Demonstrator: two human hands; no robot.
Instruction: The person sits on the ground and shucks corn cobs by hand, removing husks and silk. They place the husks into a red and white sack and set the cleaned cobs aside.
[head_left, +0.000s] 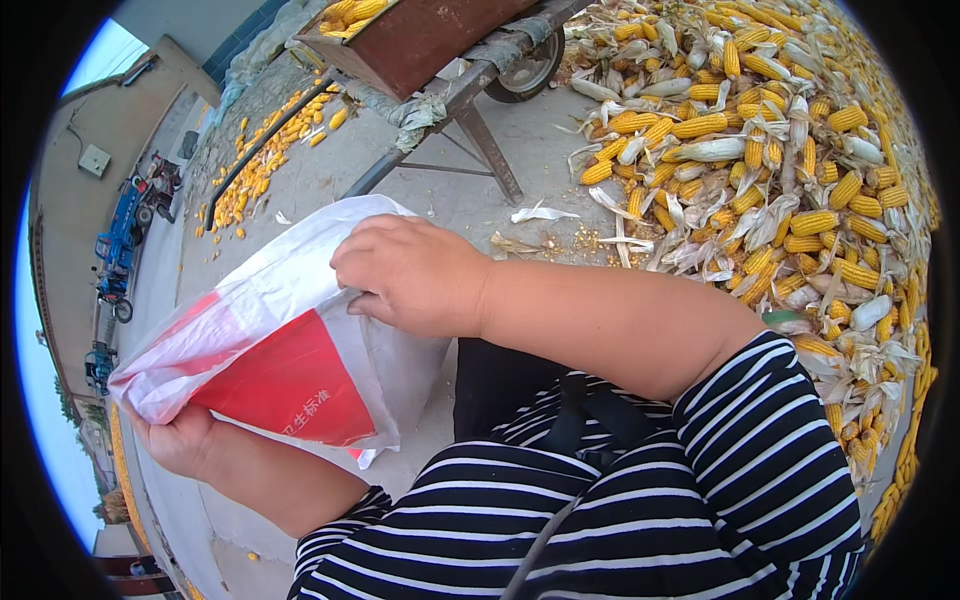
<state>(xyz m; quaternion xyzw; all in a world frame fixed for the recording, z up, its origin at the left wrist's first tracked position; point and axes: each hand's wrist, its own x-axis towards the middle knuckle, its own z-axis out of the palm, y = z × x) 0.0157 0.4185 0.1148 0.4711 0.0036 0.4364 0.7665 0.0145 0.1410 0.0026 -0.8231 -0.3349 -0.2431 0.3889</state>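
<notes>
A white woven plastic sack (292, 262) with a red printed panel hangs between my two hands in front of my body. My left hand (180, 442) grips the sack's gathered corner at the far left, the fingers partly hidden behind the material. Farther up, my right hand (412, 274) is closed over the sack's top edge, fingers curled around it. The plastic is stretched between the two hands and bears writing on its red part. Its inside and contents are hidden from this angle.
A rusty metal wheelbarrow (435, 45) holding corn cobs stands ahead on the concrete. To the right rises a large heap of husked and partly husked corn (750, 150). More loose cobs (277, 150) lie at the left. Blue vehicles (120, 232) are parked farther off by a wall.
</notes>
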